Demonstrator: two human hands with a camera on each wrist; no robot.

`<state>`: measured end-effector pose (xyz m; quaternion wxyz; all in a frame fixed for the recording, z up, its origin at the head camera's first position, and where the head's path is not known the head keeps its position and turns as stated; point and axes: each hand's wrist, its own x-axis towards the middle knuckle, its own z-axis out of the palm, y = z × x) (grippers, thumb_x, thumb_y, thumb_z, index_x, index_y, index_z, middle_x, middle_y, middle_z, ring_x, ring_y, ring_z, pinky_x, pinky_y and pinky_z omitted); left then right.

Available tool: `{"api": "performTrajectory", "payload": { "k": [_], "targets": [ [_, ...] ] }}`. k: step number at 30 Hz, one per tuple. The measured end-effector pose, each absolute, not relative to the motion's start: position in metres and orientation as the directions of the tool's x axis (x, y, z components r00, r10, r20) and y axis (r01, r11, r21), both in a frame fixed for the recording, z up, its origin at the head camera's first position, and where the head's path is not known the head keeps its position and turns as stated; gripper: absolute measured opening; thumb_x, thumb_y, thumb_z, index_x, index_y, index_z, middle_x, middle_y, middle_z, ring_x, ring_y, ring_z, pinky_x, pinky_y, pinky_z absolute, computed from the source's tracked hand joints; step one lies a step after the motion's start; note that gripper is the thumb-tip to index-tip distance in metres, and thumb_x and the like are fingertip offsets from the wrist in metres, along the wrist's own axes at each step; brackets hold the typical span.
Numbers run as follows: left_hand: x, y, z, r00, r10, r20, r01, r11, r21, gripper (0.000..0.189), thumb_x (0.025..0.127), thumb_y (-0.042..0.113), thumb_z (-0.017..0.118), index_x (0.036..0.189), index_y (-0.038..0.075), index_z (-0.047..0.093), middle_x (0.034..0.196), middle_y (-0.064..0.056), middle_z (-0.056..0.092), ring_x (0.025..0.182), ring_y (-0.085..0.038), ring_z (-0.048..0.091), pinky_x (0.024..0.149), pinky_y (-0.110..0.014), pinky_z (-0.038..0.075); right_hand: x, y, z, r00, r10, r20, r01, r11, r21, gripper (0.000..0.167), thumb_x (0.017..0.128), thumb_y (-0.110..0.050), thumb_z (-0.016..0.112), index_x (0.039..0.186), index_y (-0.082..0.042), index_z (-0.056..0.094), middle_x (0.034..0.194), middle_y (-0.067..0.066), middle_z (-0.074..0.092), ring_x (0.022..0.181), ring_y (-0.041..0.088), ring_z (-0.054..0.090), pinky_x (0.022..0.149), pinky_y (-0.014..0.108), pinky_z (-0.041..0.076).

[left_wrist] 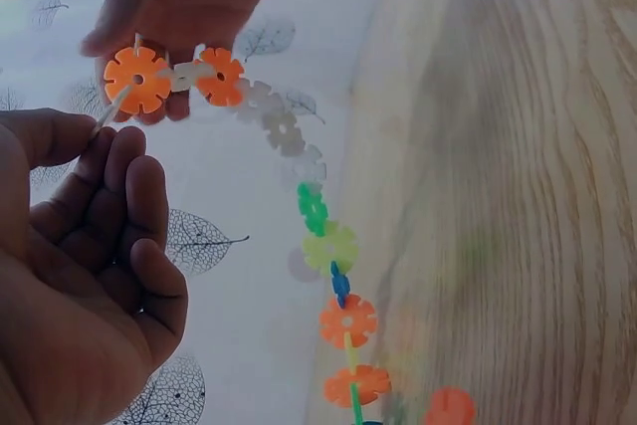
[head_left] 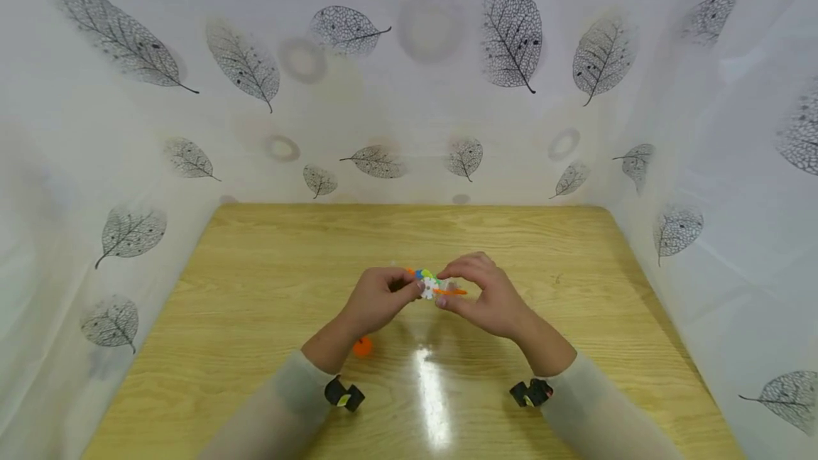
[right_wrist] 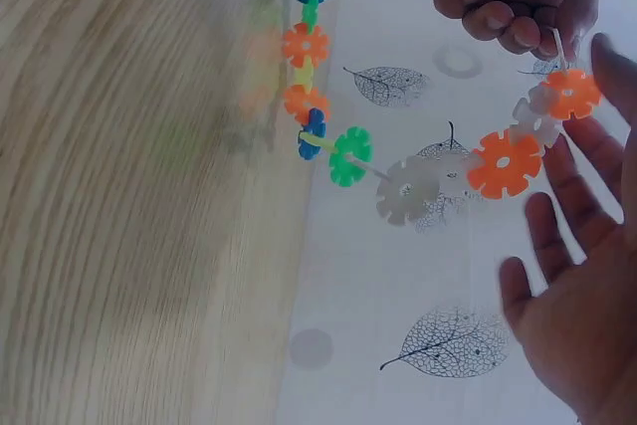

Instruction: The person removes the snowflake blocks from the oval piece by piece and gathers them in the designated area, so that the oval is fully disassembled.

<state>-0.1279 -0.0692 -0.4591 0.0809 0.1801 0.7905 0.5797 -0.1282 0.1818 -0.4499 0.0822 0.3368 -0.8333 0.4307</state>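
Observation:
A chain of notched plastic flower discs hangs between the hands. In the head view the left hand (head_left: 382, 297) pinches a white disc (head_left: 429, 288) between thumb and index finger. Seen edge-on in the left wrist view, that white disc (left_wrist: 111, 111) meets the rim of an orange disc (left_wrist: 137, 80); whether it is slotted in cannot be told. The right hand (head_left: 488, 297) holds this orange disc (right_wrist: 573, 94) between thumb and fingers. From there run a whitish disc (right_wrist: 537, 116), another orange disc (right_wrist: 505, 164), then clear, green (right_wrist: 350, 156), blue and yellow ones.
A loose orange disc (head_left: 362, 346) lies on the wooden table (head_left: 255, 268), near the left wrist. White leaf-printed curtains (head_left: 396, 91) enclose the table at the back and both sides. Each wrist wears a small black camera (head_left: 344, 395).

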Motion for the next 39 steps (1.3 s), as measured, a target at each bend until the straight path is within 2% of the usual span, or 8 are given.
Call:
{"api": "performTrajectory", "payload": {
  "k": [3, 8, 11, 14, 20, 25, 31, 39],
  "targets": [
    [-0.127, -0.070, -0.459, -0.924, 0.375, 0.076, 0.180, 0.250, 0.951, 0.022, 0.101, 0.029, 0.069, 0.088, 0.014, 0.077, 0.079, -0.005, 0.068, 0.065, -0.015, 0.051, 0.058, -0.029, 0.044, -0.127, 0.182, -0.453, -0.674, -0.476, 0.565, -0.738, 0.405, -0.540, 0.025, 0.083, -0.018, 0.089, 0.106, -0.015, 0.079, 0.107, -0.005, 0.071, 0.108, 0.021, 0.057, 0.093, 0.049, 0.043],
    [-0.125, -0.070, -0.455, -0.929, 0.367, 0.056, 0.151, 0.235, 0.960, 0.023, 0.102, 0.029, 0.068, 0.088, 0.013, 0.076, 0.082, -0.009, 0.070, 0.066, -0.017, 0.052, 0.060, -0.029, 0.043, -0.127, 0.177, -0.456, -0.505, -0.464, 0.728, -0.853, 0.394, -0.341, 0.013, 0.085, -0.016, 0.086, 0.097, -0.016, 0.082, 0.095, -0.004, 0.073, 0.095, 0.023, 0.057, 0.086, 0.049, 0.039],
    [-0.124, -0.070, -0.455, -0.933, 0.357, 0.042, 0.133, 0.235, 0.963, 0.024, 0.102, 0.030, 0.068, 0.089, 0.012, 0.077, 0.081, -0.003, 0.070, 0.069, -0.021, 0.057, 0.061, -0.030, 0.044, -0.128, 0.173, -0.457, -0.422, -0.456, 0.783, -0.887, 0.384, -0.254, 0.007, 0.091, -0.019, 0.081, 0.095, -0.013, 0.082, 0.091, -0.003, 0.073, 0.091, 0.025, 0.057, 0.083, 0.049, 0.040],
    [-0.123, -0.071, -0.455, -0.939, 0.342, 0.031, 0.117, 0.234, 0.965, 0.024, 0.102, 0.031, 0.068, 0.090, 0.012, 0.077, 0.081, -0.001, 0.071, 0.072, -0.024, 0.060, 0.062, -0.031, 0.046, -0.128, 0.169, -0.457, -0.373, -0.453, 0.810, -0.900, 0.390, -0.196, 0.018, 0.099, -0.024, 0.073, 0.093, -0.010, 0.081, 0.088, -0.002, 0.073, 0.088, 0.025, 0.058, 0.082, 0.049, 0.041],
    [-0.123, -0.072, -0.456, -0.944, 0.328, 0.038, 0.122, 0.242, 0.963, 0.022, 0.101, 0.029, 0.070, 0.087, 0.013, 0.077, 0.081, -0.003, 0.071, 0.069, -0.019, 0.056, 0.062, -0.030, 0.045, -0.129, 0.166, -0.459, -0.324, -0.463, 0.825, -0.903, 0.412, -0.123, 0.031, 0.105, -0.029, 0.064, 0.088, -0.008, 0.078, 0.085, 0.000, 0.071, 0.086, 0.027, 0.058, 0.080, 0.048, 0.043],
    [-0.123, -0.074, -0.456, -0.942, 0.329, 0.062, 0.150, 0.250, 0.957, 0.022, 0.101, 0.027, 0.071, 0.084, 0.013, 0.076, 0.075, -0.001, 0.068, 0.062, -0.015, 0.050, 0.057, -0.028, 0.042, -0.129, 0.165, -0.459, -0.284, -0.462, 0.840, -0.910, 0.405, -0.085, 0.024, 0.103, -0.024, 0.067, 0.089, -0.007, 0.078, 0.085, 0.001, 0.072, 0.085, 0.027, 0.058, 0.080, 0.046, 0.043],
    [-0.123, -0.076, -0.451, -0.939, 0.338, 0.066, 0.160, 0.259, 0.953, 0.024, 0.101, 0.027, 0.071, 0.085, 0.009, 0.076, 0.075, 0.001, 0.067, 0.064, -0.015, 0.052, 0.058, -0.029, 0.044, -0.129, 0.164, -0.457, -0.245, -0.455, 0.856, -0.917, 0.396, -0.052, 0.017, 0.100, -0.019, 0.071, 0.090, -0.007, 0.078, 0.085, 0.001, 0.072, 0.084, 0.028, 0.059, 0.079, 0.046, 0.042],
    [-0.129, -0.092, -0.455, -0.945, 0.316, 0.088, 0.166, 0.230, 0.959, 0.022, 0.101, 0.024, 0.071, 0.092, 0.005, 0.077, 0.086, -0.013, 0.073, 0.071, -0.015, 0.060, 0.063, -0.029, 0.051, -0.129, 0.172, -0.458, -0.221, -0.456, 0.862, -0.914, 0.405, -0.020, 0.015, 0.099, -0.017, 0.071, 0.090, -0.007, 0.078, 0.086, 0.003, 0.073, 0.083, 0.028, 0.060, 0.078, 0.047, 0.042]
  ]
}}
